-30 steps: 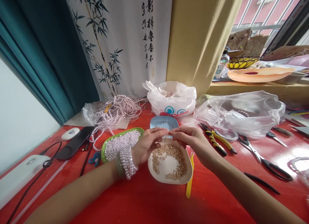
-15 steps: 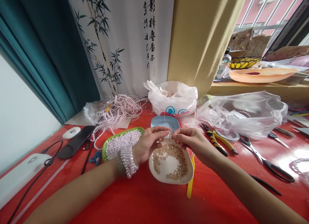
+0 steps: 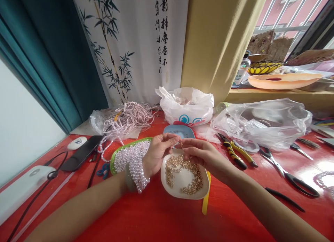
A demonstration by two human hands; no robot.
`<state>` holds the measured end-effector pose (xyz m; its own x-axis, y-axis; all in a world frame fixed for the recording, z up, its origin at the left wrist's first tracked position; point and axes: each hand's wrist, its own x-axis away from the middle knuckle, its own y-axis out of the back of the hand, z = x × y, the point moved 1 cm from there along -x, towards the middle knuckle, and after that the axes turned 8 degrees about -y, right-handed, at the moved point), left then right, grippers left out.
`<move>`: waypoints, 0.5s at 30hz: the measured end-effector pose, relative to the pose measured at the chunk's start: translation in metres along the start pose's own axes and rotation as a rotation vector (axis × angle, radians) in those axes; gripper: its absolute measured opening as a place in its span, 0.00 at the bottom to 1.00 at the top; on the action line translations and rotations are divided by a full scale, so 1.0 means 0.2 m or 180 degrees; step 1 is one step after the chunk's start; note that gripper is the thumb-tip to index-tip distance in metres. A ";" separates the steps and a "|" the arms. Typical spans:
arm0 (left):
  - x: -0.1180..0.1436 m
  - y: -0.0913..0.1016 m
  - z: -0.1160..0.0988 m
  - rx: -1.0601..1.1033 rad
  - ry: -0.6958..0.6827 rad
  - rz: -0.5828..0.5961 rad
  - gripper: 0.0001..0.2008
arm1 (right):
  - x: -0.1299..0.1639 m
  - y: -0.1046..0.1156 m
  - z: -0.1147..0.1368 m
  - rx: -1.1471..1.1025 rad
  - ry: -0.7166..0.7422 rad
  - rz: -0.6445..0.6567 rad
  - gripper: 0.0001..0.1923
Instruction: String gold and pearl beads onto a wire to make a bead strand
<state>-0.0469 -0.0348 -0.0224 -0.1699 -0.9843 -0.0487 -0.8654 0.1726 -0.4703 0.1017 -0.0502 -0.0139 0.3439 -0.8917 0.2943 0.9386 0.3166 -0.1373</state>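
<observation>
Moved: both hands sank lower, fingertips now over the dish's far rim.
Left hand (image 3: 156, 155): pinches thin thread.
Right hand (image 3: 202, 155): pinches tiny gold bead (image 3: 181, 143).
Beads: in white shallow dish (image 3: 182, 191) under the grip; probably light, slippery; best held by fingertips.

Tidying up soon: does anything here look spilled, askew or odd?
No beads look spilled: the gold beads sit inside the white dish. One oddity: a yellow strip lies half under that dish. Pearl strands are heaped loosely at the back.
</observation>
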 end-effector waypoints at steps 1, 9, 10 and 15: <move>0.00 0.00 0.00 -0.0002 -0.0027 -0.0030 0.07 | 0.00 -0.01 -0.01 -0.0093 -0.0066 0.0156 0.12; 0.00 0.01 0.00 -0.0934 -0.0629 -0.0106 0.06 | 0.00 -0.03 -0.02 0.1591 0.0673 -0.0761 0.05; -0.01 0.02 0.01 -0.1093 -0.0683 -0.0115 0.07 | 0.01 -0.02 -0.01 0.2149 0.1008 -0.1044 0.05; -0.01 0.02 0.02 -0.1495 -0.0600 0.0134 0.09 | 0.06 0.00 0.00 0.4274 0.2616 -0.1786 0.11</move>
<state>-0.0486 -0.0326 -0.0273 -0.1587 -0.9583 -0.2376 -0.9856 0.1680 -0.0195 0.1049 -0.0609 -0.0103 0.2814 -0.7661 -0.5778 0.4380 -0.4332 0.7877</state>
